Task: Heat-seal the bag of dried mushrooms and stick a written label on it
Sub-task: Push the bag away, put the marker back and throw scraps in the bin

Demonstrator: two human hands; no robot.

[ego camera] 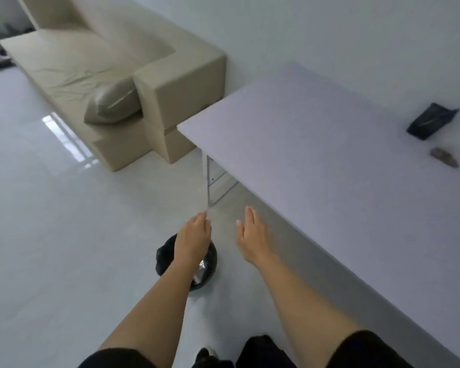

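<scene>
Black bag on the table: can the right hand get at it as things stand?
Probably not without a step: the right hand hovers off the table, far from the black bag; nothing blocks the way.

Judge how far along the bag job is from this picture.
Nothing looks finished: the black bag lies on the table with no label visible; its seal is unreadable. In hand: nothing clearly; left hand over the bin, right hand open, both off the table. Left: sealing and labelling, apparently.

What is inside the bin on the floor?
A black liner and a shiny crumpled scrap near the right side. The left arm covers the middle of the bin, so anything else in it cannot be seen.
</scene>
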